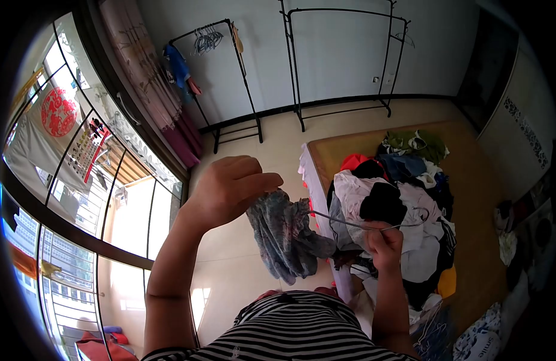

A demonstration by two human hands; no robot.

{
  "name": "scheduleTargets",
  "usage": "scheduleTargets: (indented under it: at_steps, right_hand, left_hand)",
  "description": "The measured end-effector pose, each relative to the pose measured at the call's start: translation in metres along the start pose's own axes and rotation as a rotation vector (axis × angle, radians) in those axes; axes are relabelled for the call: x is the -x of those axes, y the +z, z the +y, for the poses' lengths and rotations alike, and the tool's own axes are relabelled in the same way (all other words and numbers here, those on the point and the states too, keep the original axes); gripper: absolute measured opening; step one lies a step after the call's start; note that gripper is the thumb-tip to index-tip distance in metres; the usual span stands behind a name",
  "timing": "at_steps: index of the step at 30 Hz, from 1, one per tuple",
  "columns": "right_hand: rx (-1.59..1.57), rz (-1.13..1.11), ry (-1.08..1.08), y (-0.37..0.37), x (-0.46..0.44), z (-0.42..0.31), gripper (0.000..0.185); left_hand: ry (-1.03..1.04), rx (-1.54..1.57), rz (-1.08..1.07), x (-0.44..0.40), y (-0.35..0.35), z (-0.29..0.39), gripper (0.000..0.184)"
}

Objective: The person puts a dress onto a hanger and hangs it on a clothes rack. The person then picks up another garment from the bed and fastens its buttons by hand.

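My left hand (pixel 233 189) is closed on the upper edge of a grey patterned garment (pixel 284 234), which hangs bunched in front of me. My right hand (pixel 384 240) grips a thin wire clothes hanger (pixel 344 221). One end of the hanger reaches into the garment, and its hook (pixel 423 215) points away to the right. Just beyond my right hand lies a heap of clothes (pixel 410 210) in white, black, pink, blue and green. Folds of the fabric hide the hanger's far end.
The heap lies on a bed with a brown mat (pixel 470 180). Against the wall stand a black clothes rack (pixel 296 66) and a smaller rack (pixel 245 72) with several hangers (pixel 207 40) and a blue garment (pixel 177 65). A barred window (pixel 79 138) and a curtain (pixel 142 66) are at left.
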State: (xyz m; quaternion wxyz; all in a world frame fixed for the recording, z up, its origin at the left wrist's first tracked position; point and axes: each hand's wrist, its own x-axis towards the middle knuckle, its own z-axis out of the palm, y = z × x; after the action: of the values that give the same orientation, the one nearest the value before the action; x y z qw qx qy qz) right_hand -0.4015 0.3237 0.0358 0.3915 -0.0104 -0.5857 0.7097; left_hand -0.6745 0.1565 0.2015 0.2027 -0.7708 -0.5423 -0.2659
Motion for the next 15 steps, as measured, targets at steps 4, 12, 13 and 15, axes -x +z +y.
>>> scheduleTargets:
  at_steps: [4, 12, 13, 15]
  right_hand:
    - [0.111, 0.025, 0.024, 0.02, -0.018, -0.01, 0.02]
    - [0.795, 0.111, -0.208, 0.046, -0.06, -0.026, 0.01]
    - [0.798, 0.121, -0.204, 0.049, -0.06, -0.027, 0.01]
    - [1.121, 0.249, -0.714, 0.052, -0.061, -0.035, 0.019]
  left_hand:
    - [-0.044, -0.024, -0.114, -0.007, -0.006, 0.009, 0.031]
    - [-0.269, 0.024, -0.444, 0.018, 0.029, 0.003, 0.017]
    - [-0.33, 0.042, -0.419, 0.022, 0.032, 0.003, 0.017]
    - [-0.348, 0.103, -0.346, 0.031, 0.039, 0.004, 0.014]
